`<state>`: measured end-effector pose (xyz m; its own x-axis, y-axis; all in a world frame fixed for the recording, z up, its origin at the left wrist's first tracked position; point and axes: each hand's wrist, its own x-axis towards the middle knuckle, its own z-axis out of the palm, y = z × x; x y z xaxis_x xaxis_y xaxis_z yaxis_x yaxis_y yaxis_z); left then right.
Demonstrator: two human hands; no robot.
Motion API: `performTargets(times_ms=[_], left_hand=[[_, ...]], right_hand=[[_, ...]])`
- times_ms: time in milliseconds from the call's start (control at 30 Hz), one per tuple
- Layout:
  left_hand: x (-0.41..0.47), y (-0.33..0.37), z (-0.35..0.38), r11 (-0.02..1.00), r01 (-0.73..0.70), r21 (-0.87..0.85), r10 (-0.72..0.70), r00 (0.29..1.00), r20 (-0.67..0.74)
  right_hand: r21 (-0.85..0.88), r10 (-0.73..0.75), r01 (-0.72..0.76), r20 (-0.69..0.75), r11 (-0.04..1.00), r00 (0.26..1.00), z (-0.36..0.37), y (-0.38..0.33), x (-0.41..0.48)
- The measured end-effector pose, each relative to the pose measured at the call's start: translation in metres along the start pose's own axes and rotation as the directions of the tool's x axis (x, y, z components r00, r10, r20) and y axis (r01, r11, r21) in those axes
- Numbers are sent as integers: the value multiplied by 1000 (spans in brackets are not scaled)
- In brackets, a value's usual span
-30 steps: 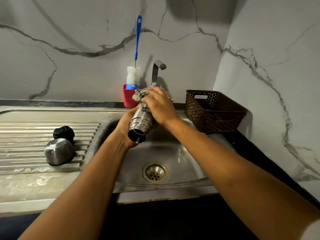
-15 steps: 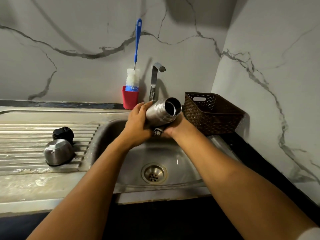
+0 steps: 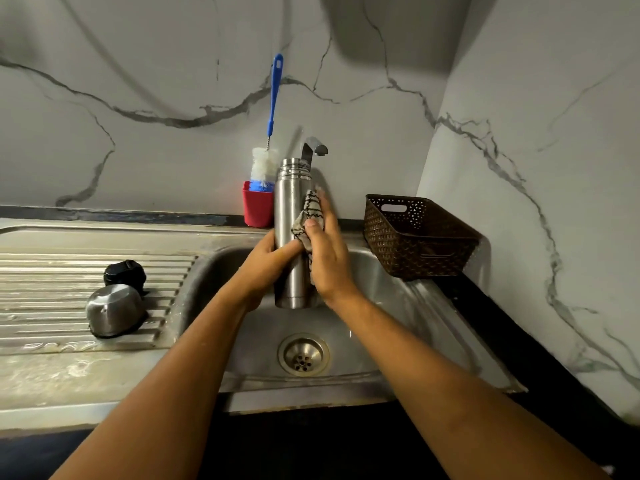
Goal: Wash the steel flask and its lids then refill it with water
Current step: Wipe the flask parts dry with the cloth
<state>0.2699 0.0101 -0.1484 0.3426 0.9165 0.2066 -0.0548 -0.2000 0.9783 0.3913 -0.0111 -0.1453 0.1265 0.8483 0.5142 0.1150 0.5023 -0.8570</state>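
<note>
Item 1: my left hand [image 3: 266, 261]. Bare. The thumb and the back of the hand show; the palm is hidden.

Item 2: my left forearm [image 3: 166, 386]. Bare from the wrist down to the lower edge of the view, smooth, widening toward that edge.

Item 3: my right hand [image 3: 327, 258]. Bare. The back of the hand, the knuckles and the thumb show. The thumbnail [image 3: 311, 223] is short and rounded.

Item 4: my right forearm [image 3: 450, 386]. Bare from the wrist on, broadening toward the lower right corner of the view.

Item 5: a small pale patch [image 3: 608, 470] at that corner, possibly the hem of a sleeve. Too little of it shows to tell.
</note>
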Motion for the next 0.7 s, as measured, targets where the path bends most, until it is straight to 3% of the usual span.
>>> performTargets(times_ms=[100, 167, 300, 367, 400, 467, 533, 567, 600, 667, 700], left_hand=[[0, 4, -1, 999, 26, -31, -25, 999, 23], [0, 4, 0, 998, 49, -28, -47, 998, 46], [-2, 6, 7, 995, 36, 92, -41, 998, 50], [-3, 3, 7, 961, -23, 277, 30, 999, -21], [-2, 2, 5, 897, -73, 436, 97, 995, -33], [-2, 2, 0, 633, -184, 752, 239, 970, 35], [-4, 4, -1, 368, -285, 885, 354, 923, 150], [-6, 5, 0, 305, -300, 904, 374, 911, 176], [-7, 6, 0, 285, -286, 915, 374, 912, 169], [-7, 4, -3, 321, -225, 920, 373, 923, 95], [-7, 3, -5, 354, -193, 915, 376, 925, 49]], right_hand=[[-256, -212, 237, 120, 937, 970, -16, -3, 7], [-445, -306, 381, 233, 810, 923, -24, -11, 14], [-708, -325, 619, 530, 339, 783, -34, -30, 39], [-750, -238, 647, 609, 138, 757, -34, -44, 55], [-780, -189, 622, 601, 76, 777, -32, -55, 61], [-875, 41, 484, 484, 18, 874, -32, -76, 74], [-953, 335, 303, 293, 24, 896, -38, -86, 81], [-970, 387, 241, 238, 40, 891, -42, -86, 78], [-970, 340, 238, 243, 57, 909, -45, -83, 72], [-942, -15, 322, 322, 93, 947, -47, -58, 47], [-922, -142, 373, 358, 104, 923, -46, -45, 31]])
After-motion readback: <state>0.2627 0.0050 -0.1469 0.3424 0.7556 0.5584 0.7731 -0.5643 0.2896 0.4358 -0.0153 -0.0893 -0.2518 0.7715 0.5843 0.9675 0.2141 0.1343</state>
